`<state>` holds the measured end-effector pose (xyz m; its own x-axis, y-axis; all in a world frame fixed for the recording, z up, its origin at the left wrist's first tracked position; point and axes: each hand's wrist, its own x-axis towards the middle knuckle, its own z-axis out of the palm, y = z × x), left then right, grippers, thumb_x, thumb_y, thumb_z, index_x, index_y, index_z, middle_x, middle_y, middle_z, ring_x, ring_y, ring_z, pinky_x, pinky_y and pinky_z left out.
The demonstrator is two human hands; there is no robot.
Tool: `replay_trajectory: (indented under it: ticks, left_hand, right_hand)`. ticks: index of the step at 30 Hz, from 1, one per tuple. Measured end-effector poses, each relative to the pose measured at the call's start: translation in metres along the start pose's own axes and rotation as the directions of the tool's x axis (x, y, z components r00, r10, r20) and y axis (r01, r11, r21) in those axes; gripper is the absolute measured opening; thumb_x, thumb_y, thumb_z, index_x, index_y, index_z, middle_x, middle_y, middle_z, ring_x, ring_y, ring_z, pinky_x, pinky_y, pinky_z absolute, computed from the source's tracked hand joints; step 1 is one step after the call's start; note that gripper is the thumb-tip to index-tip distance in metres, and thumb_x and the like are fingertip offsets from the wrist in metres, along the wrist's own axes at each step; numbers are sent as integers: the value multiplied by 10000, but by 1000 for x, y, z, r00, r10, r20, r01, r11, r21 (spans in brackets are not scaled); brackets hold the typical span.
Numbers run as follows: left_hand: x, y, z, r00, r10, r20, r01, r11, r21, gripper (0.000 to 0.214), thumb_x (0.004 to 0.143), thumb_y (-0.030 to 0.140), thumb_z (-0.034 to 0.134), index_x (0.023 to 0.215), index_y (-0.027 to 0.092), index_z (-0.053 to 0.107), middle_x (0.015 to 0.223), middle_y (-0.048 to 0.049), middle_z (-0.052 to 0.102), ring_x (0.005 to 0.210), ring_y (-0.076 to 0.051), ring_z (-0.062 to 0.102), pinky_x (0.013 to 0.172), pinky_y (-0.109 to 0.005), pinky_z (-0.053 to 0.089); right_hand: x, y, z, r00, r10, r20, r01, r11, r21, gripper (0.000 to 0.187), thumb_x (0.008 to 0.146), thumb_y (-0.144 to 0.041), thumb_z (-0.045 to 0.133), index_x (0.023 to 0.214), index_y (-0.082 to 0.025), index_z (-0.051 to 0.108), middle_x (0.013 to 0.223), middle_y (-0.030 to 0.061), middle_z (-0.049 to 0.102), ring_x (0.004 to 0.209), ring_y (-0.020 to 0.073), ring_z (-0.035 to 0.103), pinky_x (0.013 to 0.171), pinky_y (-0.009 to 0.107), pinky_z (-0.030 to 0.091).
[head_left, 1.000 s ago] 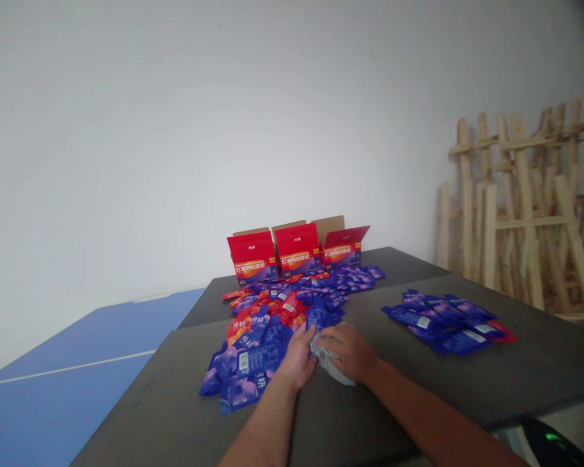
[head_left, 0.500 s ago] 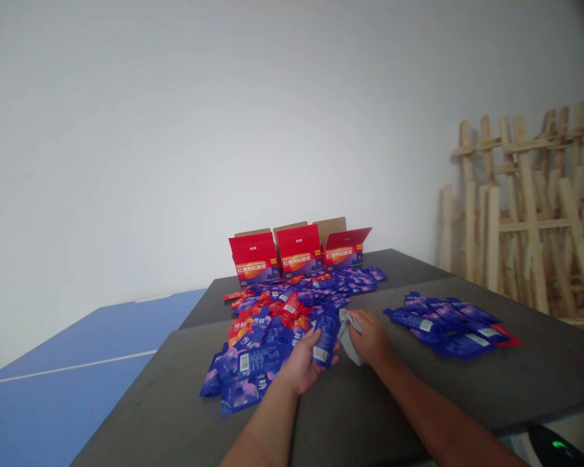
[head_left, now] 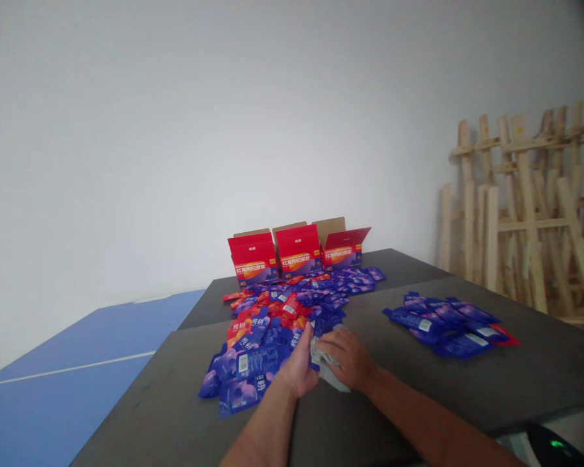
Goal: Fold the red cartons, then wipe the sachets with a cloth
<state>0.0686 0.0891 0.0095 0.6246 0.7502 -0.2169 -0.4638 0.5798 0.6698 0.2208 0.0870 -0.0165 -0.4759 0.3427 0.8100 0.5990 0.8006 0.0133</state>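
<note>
My left hand is closed around a blue drink pouch, most of which is now covered. Pressed over that pouch is a light grey cloth, bunched in the fingers of my right hand. Just left of and beyond my hands lies a heap of blue and red pouches, spread back over the dark table. To the right, apart from the heap, a smaller group of mostly blue pouches lies flat, with a red one showing at its edge.
Three red cartons with raised flaps, left, middle and right, stand behind the heap on the dark table. A blue table adjoins on the left. Wooden frames lean at the right wall.
My right hand has moved left with the cloth, onto the pouch in my left hand. That pouch's label side, visible before, is now covered.
</note>
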Motion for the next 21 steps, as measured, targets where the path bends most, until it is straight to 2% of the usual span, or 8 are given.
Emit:
replay_trajectory:
  ticks: [3,6,10,12,14,16,18,21]
  left_hand:
    - [1,-3,1,996,14,-87,-6,996,93,513,806,638,569,936,149,652,747,-59,683,634,-158,638,475,-212,392]
    - [0,-4,-1,989,9,-150,13,990,143,460,791,594,626,938,159,639,721,-25,646,538,-103,565,416,-182,326]
    - [-1,-1,-4,993,-7,-120,21,994,109,440,794,565,641,940,151,623,663,-16,584,531,-103,533,407,-175,321]
    - [-2,3,-4,997,2,-80,2,999,48,434,808,546,634,960,139,621,714,-37,601,549,-106,534,410,-183,333]
    - [-2,8,-3,997,62,-51,-64,997,-43,449,819,550,615,964,126,621,797,-63,625,570,-104,535,422,-193,352]
    - [-2,13,-3,984,172,-46,-177,975,-135,466,826,573,582,953,126,622,850,-77,636,587,-106,539,443,-205,377]
    - [0,15,-2,962,268,-61,-275,942,-192,444,843,564,550,927,135,624,852,-79,642,599,-114,551,468,-216,403]
    - [4,14,-2,955,279,-102,-294,938,-185,359,860,483,551,868,134,633,751,-57,637,560,-115,552,492,-226,428]
  right_hand:
    - [-2,11,0,986,156,-65,-157,988,-11,342,835,-165,518,1154,-210,632,1033,94,636,944,223,570,834,392,490]
    - [-4,23,1,943,302,-143,-305,952,-3,336,836,-154,511,1143,-204,639,1017,100,624,944,228,580,841,394,505]
    - [-7,37,4,872,451,-192,-451,891,43,310,856,-175,496,1131,-196,638,1011,105,618,943,234,591,842,405,521]
    - [-8,42,4,844,500,-194,-499,865,61,289,869,-188,484,1110,-190,644,993,103,620,933,233,596,839,412,523]
    - [-8,44,4,828,524,-202,-520,851,75,278,873,-196,480,1093,-185,650,984,100,624,926,230,601,835,409,523]
    - [-7,41,3,841,500,-207,-493,866,88,276,871,-196,486,1092,-188,651,989,95,624,926,226,602,830,398,522]
    - [-5,33,0,887,421,-190,-410,907,95,282,867,-185,496,1106,-197,645,997,88,620,928,217,598,826,381,520]
    - [-1,16,-3,967,213,-136,-204,976,79,297,863,-182,518,1137,-219,628,1012,82,618,949,206,583,845,364,507]
